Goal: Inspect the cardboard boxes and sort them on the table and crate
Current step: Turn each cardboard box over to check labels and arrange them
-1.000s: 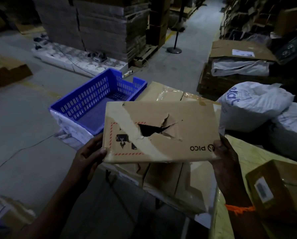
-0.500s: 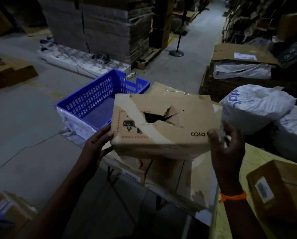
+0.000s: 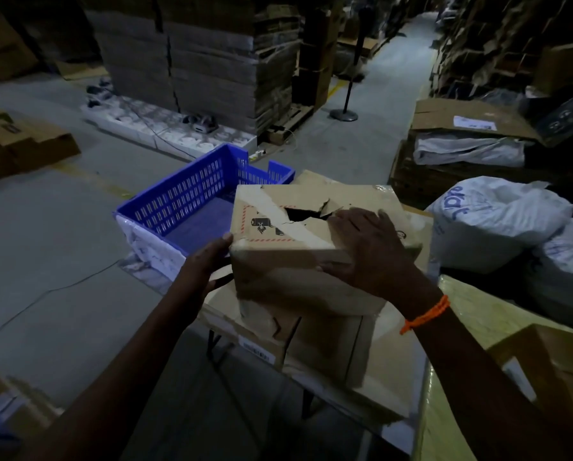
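A torn cardboard box (image 3: 278,274) with a ragged hole in its top face and a red dashed label sits level in front of me, above other cardboard boxes (image 3: 328,347) lying on a small table. My left hand (image 3: 208,261) grips its left edge. My right hand (image 3: 368,251) lies over its top right part, just right of the hole, fingers spread on the cardboard. A blue slotted crate (image 3: 185,201) stands empty just left of and behind the box. Another brown box (image 3: 558,367) with a white label sits on the yellow-green table (image 3: 471,314) at the right.
White filled sacks (image 3: 498,221) lie at the right. Tall stacks of flat cardboard (image 3: 195,61) stand behind the crate on a pallet. White trays (image 3: 165,128) lie on the floor. A stand pole (image 3: 345,111) is in the aisle. Loose boxes (image 3: 15,144) lie at far left.
The box tipped from facing me to lying flat and moved lower. My right hand left the box's right edge and came to rest over its top.
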`<state>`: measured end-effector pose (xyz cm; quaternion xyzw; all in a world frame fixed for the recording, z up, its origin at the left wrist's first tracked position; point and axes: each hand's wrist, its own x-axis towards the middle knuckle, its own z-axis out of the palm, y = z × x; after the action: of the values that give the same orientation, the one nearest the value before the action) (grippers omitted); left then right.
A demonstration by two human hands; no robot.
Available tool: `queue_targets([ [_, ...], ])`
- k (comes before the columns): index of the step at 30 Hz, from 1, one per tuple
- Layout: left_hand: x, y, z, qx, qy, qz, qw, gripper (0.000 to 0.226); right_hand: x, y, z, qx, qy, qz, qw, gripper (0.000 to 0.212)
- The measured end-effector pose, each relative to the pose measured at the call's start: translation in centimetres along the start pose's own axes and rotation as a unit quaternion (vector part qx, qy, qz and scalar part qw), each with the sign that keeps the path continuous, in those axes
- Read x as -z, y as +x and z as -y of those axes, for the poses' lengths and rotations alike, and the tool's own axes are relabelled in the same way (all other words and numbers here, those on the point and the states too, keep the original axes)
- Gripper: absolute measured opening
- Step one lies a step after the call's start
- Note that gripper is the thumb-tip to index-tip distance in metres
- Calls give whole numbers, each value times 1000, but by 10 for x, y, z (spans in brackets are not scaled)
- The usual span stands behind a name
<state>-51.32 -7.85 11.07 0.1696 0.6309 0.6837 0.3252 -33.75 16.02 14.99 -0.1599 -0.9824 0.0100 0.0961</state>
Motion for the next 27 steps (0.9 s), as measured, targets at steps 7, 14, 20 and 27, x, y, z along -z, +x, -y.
queue_targets([
  [7, 11, -4, 11, -22, 2, 2, 1000, 34, 7, 23, -2, 25, 105, -25, 994, 103],
  [14, 25, 1, 0, -63, -35, -54, 996, 38, 12, 7, -15, 18, 304, -135, 943, 87],
  [20, 26, 11, -25, -72, -131, 7, 989, 44, -18, -15, -33, -51, 475, -138, 867, 83],
  [27, -10, 32, -56, -77, -80, 67, 992, 58, -35, -35, -33, -173, 549, -107, 811, 101],
])
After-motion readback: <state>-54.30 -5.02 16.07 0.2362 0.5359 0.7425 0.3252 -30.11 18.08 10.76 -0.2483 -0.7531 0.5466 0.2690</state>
